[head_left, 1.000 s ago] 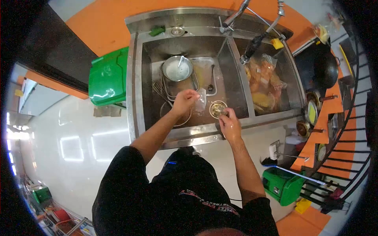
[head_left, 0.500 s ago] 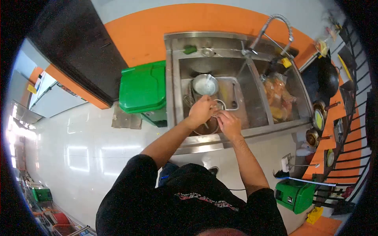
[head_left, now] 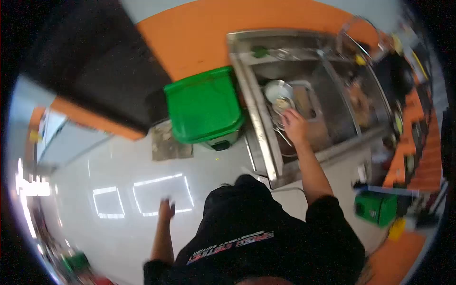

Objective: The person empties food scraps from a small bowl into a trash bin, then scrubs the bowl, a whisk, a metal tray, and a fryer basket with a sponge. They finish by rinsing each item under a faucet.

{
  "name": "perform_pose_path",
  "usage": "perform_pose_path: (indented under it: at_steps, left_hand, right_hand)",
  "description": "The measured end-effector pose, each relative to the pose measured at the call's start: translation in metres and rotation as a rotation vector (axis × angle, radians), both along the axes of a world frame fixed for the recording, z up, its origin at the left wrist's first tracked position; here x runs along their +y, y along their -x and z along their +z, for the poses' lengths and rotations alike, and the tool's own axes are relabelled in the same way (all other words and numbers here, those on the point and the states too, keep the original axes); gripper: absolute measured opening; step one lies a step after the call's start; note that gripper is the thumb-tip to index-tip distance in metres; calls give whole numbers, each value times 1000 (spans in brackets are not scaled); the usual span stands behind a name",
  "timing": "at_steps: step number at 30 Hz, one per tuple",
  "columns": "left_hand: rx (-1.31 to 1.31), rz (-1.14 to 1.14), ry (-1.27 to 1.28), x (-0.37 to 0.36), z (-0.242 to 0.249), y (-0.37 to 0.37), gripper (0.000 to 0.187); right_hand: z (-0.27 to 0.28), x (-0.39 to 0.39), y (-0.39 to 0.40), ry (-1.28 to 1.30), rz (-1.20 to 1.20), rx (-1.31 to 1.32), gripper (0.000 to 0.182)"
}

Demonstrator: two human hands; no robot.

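Note:
My right hand (head_left: 294,125) is over the left sink basin, its fingers closed on the rim of a small round container (head_left: 283,103) with something pale inside. Just beyond it sits a round metal pot (head_left: 274,89), partly covered by the container. A larger round vessel lies under my right hand, mostly hidden and blurred. Away from the sink, my left hand (head_left: 166,209) hangs over the tiled floor at the lower left. Motion smears its fingers, and no held object can be made out.
A green lidded bin (head_left: 204,107) stands left of the metal sink (head_left: 259,128). A flat cardboard piece (head_left: 171,142) lies on the floor beside it. The right basin holds a blurred orange-brown bag (head_left: 359,102). Behind it rises a spring faucet (head_left: 343,33). A smaller green bin (head_left: 377,209) stands lower right.
My left hand has left the sink and swung down left over the floor. My right hand stays at the small container. The view has turned, shifting the sink rightward.

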State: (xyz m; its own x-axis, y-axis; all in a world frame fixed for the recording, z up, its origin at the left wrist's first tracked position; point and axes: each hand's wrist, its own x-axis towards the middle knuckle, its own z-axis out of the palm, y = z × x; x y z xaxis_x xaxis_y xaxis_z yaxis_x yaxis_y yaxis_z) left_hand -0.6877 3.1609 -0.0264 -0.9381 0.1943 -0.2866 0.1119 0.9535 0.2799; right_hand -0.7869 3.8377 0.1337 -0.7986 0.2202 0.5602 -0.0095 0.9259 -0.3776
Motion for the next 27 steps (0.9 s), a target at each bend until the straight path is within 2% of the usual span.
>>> perform_pose_path:
  at_steps: [1, 2, 3, 4, 6, 8, 12, 19, 23, 25, 27]
  left_hand:
    - [33, -143, 31, -43, -22, -34, 44]
    - [-316, 61, -104, -73, -36, -58, 36]
    - [-258, -123, 115, -79, -22, -89, 26]
    - [-342, -62, 114, -85, -16, -110, 26]
    - [-521, 219, -21, -84, -12, -142, 27]
    - [-580, 331, -87, -78, -16, -156, 27]
    - [-597, 401, -161, -61, -14, -139, 29]
    - [-484, 376, -314, -32, -16, -64, 31]
    - [-403, 386, -389, 1, 16, -12, 32]
    - [-394, 417, -415, 17, 31, 4, 33]
    - [-385, 441, -412, 22, 36, 9, 33]
  right_hand:
    - [4, 0, 2, -6, -3, -13, 12]
    - [6, -1, 6, 0, -20, -23, 12]
    - [6, 0, 8, 11, -22, -30, 13]
    - [8, 3, 8, 26, -65, -38, 13]
    - [14, 1, 9, -7, -42, -16, 13]
    - [12, -3, 8, 8, -45, 8, 12]
    - [25, -11, 21, -13, -33, -17, 12]
    - [44, -26, 44, -110, 6, -73, 12]
    - [41, -69, 80, -42, 175, -79, 13]
    - [30, -105, 107, 126, 338, -93, 14]
    - [7, -143, 137, 305, 403, -16, 13]
